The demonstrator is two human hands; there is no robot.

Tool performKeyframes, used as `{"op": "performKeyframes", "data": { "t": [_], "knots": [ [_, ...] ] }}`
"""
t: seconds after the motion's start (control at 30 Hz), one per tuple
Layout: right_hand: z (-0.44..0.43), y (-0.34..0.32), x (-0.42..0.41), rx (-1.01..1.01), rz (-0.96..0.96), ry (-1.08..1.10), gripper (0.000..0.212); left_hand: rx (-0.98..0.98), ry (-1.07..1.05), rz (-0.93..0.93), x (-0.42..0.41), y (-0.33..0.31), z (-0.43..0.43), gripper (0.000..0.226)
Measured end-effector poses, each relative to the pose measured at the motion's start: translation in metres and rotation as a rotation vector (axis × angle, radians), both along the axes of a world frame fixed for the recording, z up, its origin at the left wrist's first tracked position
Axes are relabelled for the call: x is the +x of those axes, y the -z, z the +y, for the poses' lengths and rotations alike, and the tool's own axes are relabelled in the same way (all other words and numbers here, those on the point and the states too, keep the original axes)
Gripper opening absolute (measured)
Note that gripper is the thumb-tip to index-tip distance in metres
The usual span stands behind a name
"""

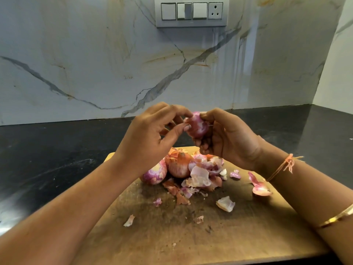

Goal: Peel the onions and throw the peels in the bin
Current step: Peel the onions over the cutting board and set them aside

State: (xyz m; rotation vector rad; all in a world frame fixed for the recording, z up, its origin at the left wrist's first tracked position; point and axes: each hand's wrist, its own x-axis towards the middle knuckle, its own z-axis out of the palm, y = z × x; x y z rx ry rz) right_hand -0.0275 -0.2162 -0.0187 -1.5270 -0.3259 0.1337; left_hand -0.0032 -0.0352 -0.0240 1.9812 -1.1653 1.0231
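Scuffed wooden board [210,236] below; right hand [227,138] grips a round, glossy onion [196,125], left hand [150,134] pinches its side.

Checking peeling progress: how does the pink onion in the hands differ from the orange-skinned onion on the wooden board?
The pink onion is held above the wooden board by the right hand, the left hand pinching at it; the orange-skinned onion lies on the board among peels. The pink onion looks mostly bare; the orange-skinned onion wears papery skin. Both are roundish.

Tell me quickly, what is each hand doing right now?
Left hand: thumb and forefinger pinching the skin on the onion.
Right hand: curled round the same onion, holding it up.
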Motion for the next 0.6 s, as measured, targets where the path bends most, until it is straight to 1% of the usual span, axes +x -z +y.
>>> {"op": "performKeyframes", "data": {
  "t": [0.17,0.3,0.43,0.5,0.57,0.6],
  "knots": [
    [0.0015,0.0007,-0.0018,-0.059,-0.022,0.008,0.030,0.004,0.001,-0.029,0.0022,-0.0007,0.0009,0.016],
    [0.0027,0.0017,-0.0023,-0.056,-0.031,0.013,0.028,0.051,-0.043,-0.050,0.0028,-0.0002,0.0005,0.020],
    [0.0001,-0.0011,-0.0006,0.062,0.010,0.028,0.033,0.122,-0.075,-0.034,0.0041,0.0015,0.0010,0.026],
    [-0.0021,-0.0022,0.0006,0.123,0.014,0.040,0.032,0.163,-0.101,-0.011,0.0050,0.0036,0.0014,0.029],
    [-0.0038,-0.0007,0.0024,0.147,-0.013,0.040,0.031,0.165,-0.119,0.019,0.0058,0.0048,0.0017,0.037],
    [-0.0043,0.0004,0.0035,0.149,-0.028,0.037,0.033,0.147,-0.118,0.025,0.0060,0.0046,0.0025,0.041]
  ]
}}
